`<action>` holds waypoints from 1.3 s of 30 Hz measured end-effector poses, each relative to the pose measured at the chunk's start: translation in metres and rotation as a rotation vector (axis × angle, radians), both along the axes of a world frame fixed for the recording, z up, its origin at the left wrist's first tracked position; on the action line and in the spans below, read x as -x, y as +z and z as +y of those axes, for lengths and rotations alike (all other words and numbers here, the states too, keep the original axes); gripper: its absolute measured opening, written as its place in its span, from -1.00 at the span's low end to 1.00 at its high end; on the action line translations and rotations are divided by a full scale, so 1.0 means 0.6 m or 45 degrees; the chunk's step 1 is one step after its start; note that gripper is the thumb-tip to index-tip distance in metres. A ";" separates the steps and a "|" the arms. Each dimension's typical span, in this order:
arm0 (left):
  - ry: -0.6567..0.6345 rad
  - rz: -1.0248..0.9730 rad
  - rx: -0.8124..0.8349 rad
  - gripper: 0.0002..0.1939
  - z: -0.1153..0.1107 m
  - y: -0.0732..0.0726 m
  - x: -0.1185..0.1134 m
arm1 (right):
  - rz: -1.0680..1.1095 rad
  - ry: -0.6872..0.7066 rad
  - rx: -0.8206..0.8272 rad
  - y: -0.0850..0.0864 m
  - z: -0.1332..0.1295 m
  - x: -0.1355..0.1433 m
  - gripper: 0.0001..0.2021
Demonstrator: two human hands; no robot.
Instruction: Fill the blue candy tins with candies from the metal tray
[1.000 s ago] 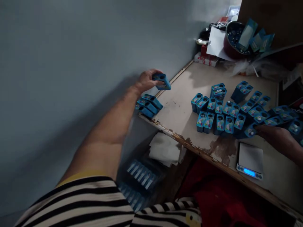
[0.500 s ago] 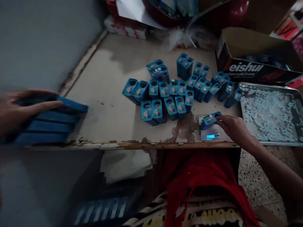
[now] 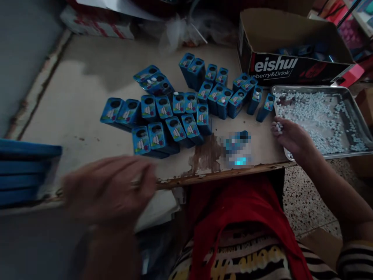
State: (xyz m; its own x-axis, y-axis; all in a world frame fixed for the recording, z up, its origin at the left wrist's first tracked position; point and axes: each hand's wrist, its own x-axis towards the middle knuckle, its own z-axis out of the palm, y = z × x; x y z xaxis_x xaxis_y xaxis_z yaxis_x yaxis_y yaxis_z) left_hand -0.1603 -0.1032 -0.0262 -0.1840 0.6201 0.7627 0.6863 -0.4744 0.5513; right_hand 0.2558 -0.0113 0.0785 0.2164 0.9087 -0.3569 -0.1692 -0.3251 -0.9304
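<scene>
Pellets (image 3: 279, 127) sat gathered in the right hand (image 3: 293, 138), left side of the metal tray (image 3: 335, 156)! Left of that tray stood blue containers (image 3: 142, 143), one pixel-masked, and the left hand (image 3: 110, 190) blurred, its grip impossible to tell.

On my table (image 3: 87, 85), a crumpled plastic bag (image 3: 172, 34) lies right of a red-and-white box (image 3: 97, 25). I wear a red apron (image 3: 233, 198) over a striped top (image 3: 316, 262); pale sheets (image 3: 159, 208) show left of it, speckled floor (image 3: 304, 194) to its right.
</scene>
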 end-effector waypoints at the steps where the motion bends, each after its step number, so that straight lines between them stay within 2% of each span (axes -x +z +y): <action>1: -0.011 0.093 -0.116 -0.78 0.019 -0.010 -0.039 | 0.099 -0.091 0.077 -0.003 0.004 -0.013 -0.84; 3: -0.061 0.172 -0.170 -0.76 0.048 -0.014 -0.113 | 0.180 -0.168 0.189 -0.015 0.002 -0.035 -0.82; 5: -0.178 0.093 0.021 -0.81 0.068 0.000 -0.169 | 0.180 -0.120 0.288 -0.031 -0.012 -0.048 -0.85; 7: -0.347 0.061 0.215 -0.87 0.084 0.020 -0.201 | 0.156 -0.015 0.390 -0.045 -0.031 -0.056 -0.89; 10: -0.550 0.112 0.409 -0.90 0.107 0.037 -0.216 | 0.123 0.123 0.430 -0.058 -0.050 -0.062 -0.80; 14: -0.588 0.164 0.484 -0.95 0.130 0.037 -0.220 | 0.111 0.242 0.359 -0.056 -0.052 -0.058 -0.74; 20: -0.657 0.178 0.442 -0.96 0.159 0.039 -0.255 | -0.017 0.306 0.316 -0.027 -0.044 -0.042 -0.68; 24: -0.742 0.208 0.423 -0.94 0.168 0.049 -0.281 | -0.073 0.517 0.229 -0.001 -0.036 -0.019 -0.66; 27: -0.723 0.159 0.396 -0.93 0.161 0.054 -0.273 | -0.233 0.718 0.123 0.018 -0.025 0.007 -0.69; 31: -0.530 0.043 0.287 -0.93 0.136 0.048 -0.222 | -0.542 0.954 -0.003 0.039 -0.002 0.044 -0.79; 36: -0.294 -0.045 0.219 -0.95 0.097 0.036 -0.157 | -0.737 1.122 -0.078 0.055 0.025 0.072 -0.85; 39: -0.206 -0.107 0.188 -0.94 0.081 0.031 -0.139 | -1.015 1.216 -0.160 0.066 0.030 0.085 -0.88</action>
